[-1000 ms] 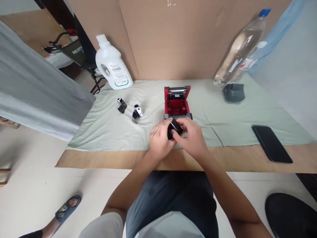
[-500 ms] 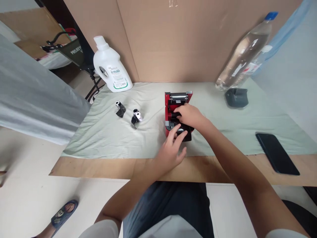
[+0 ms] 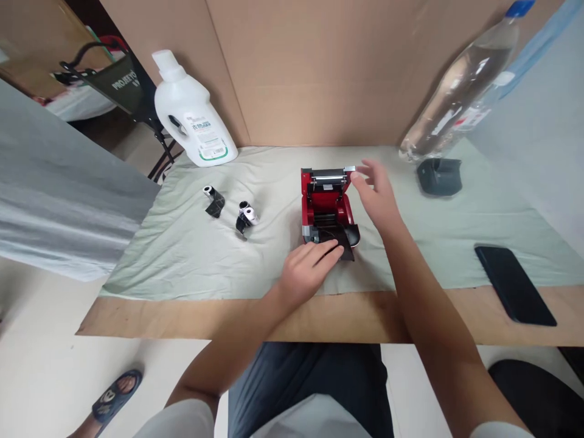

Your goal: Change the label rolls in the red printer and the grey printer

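Sitting between left hand (image 3: 303, 273) and right hand (image 3: 378, 196): open red device (image 3: 325, 200).

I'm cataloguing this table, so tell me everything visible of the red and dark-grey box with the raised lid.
The red and dark-grey box, seemingly plastic, sits on the pale green cloth. Its raised lid at the back bears a shiny bar. A dark cylinder lies inside the red cavity; a black sheet extends over its front. The left hand lies partly over the sheet; the right hand is at the lid's right corner.
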`<state>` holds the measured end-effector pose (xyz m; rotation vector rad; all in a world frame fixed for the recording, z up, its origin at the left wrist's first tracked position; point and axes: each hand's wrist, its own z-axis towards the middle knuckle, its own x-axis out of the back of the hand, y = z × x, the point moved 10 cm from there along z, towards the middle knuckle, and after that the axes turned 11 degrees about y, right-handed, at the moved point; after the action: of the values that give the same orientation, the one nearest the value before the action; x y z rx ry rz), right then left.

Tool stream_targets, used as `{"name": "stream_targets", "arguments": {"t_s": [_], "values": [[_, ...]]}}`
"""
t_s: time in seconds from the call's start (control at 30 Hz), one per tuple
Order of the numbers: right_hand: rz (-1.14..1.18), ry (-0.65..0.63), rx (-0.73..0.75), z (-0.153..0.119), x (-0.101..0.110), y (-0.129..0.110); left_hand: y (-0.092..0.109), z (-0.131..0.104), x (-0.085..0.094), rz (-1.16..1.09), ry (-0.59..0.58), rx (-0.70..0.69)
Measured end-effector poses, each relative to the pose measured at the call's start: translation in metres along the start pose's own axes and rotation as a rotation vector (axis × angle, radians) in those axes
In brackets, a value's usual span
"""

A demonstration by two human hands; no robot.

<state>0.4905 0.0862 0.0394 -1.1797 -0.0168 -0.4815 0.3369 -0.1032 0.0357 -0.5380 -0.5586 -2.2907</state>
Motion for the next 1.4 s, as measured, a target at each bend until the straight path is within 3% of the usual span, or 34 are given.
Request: {"name": "stream_targets", "arguments": {"t_s": [0.13,0.27,0.37,0.43,0.6,0.77,0.87,1.07,1.23,1.33,1.4], "values": [[0.207,-0.100,-0.059,-0.005,-0.015,0.014,-0.002,0.002,0.001,0.002,0.019,0.029],[0.237,-0.079,-0.138,-0.044,-0.003,0.046,0.001,0.003,0.006,0.025,0.065,-0.034],[0.323,-0.137,-0.256,-0.068,-0.007,0.074,0.000,0.003,0.006,0.029,0.063,-0.043],[0.372,-0.168,-0.261,-0.073,-0.012,0.081,-0.001,0.003,0.005,0.034,0.058,-0.029],[0.440,-0.202,-0.310,-0.075,-0.021,0.082,-0.012,0.001,0.007,0.012,0.079,0.045],[0.443,-0.228,-0.306,-0.078,-0.020,0.079,-0.060,-0.008,0.008,0.071,0.077,0.368],[0.429,-0.238,-0.281,-0.078,-0.020,0.078,-0.073,-0.012,0.003,0.048,0.006,0.464],[0.391,-0.233,-0.216,-0.076,-0.020,0.072,-0.078,-0.006,-0.001,0.067,-0.081,0.466],[0.423,-0.229,-0.233,-0.076,-0.020,0.075,-0.078,-0.007,-0.001,-0.002,-0.014,0.475],[0.427,-0.245,-0.215,-0.075,-0.021,0.080,-0.078,-0.005,0.014,-0.012,0.083,0.437],[0.425,-0.247,-0.205,-0.074,-0.021,0.085,-0.092,-0.001,0.036,0.029,0.158,0.427]]}}
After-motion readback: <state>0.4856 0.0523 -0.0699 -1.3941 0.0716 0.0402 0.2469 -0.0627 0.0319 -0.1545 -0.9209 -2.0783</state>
